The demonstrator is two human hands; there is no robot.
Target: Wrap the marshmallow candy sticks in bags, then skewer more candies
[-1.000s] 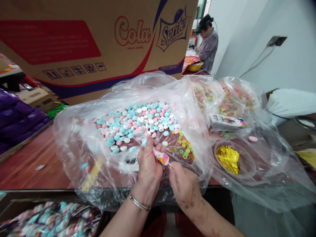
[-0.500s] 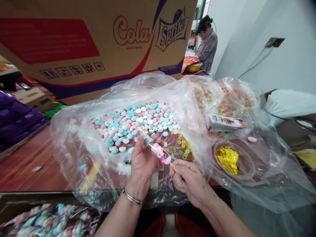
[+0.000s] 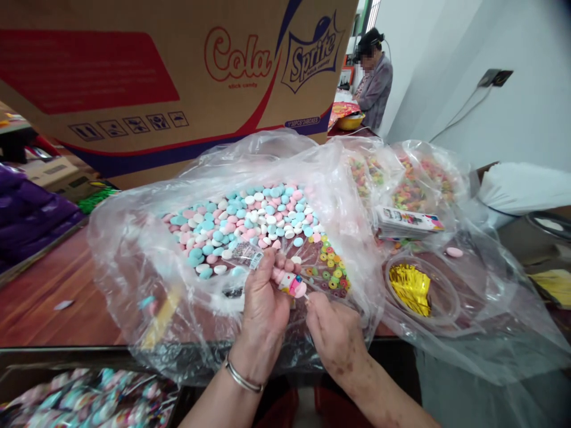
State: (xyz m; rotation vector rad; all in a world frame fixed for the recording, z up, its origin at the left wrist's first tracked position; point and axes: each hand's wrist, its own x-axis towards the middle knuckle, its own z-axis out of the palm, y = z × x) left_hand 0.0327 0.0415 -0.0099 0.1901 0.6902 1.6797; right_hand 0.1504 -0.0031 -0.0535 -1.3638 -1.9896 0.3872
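My left hand (image 3: 267,297) is closed around a slim clear candy packet (image 3: 289,282) with a colourful print and pink candies inside. The packet's flat, open-looking end (image 3: 245,254) sticks out past my thumb, over the loose candies. My right hand (image 3: 336,326) pinches the thin, pale end of the packet at its lower right; whether this is a stick or twisted film I cannot tell. Below and beyond both hands, pink, blue and white tablet candies (image 3: 267,208) lie spread on a clear plastic sheet (image 3: 129,226). Small ring candies (image 3: 332,267) in yellow, green and red lie beside them.
A large carton (image 3: 156,77) stands behind the sheet. To the right are a stack of printed wrappers (image 3: 408,220), gold ties (image 3: 409,290) in a round clear dish, and bagged ring candies (image 3: 414,178). Filled packets (image 3: 98,398) fill a box lower left. A person (image 3: 375,83) works farther back.
My left hand has shifted right and closed further round the packet, its thumb now over the middle. The packet's upper end has flattened out towards the left. My right hand has turned slightly, still pinching.
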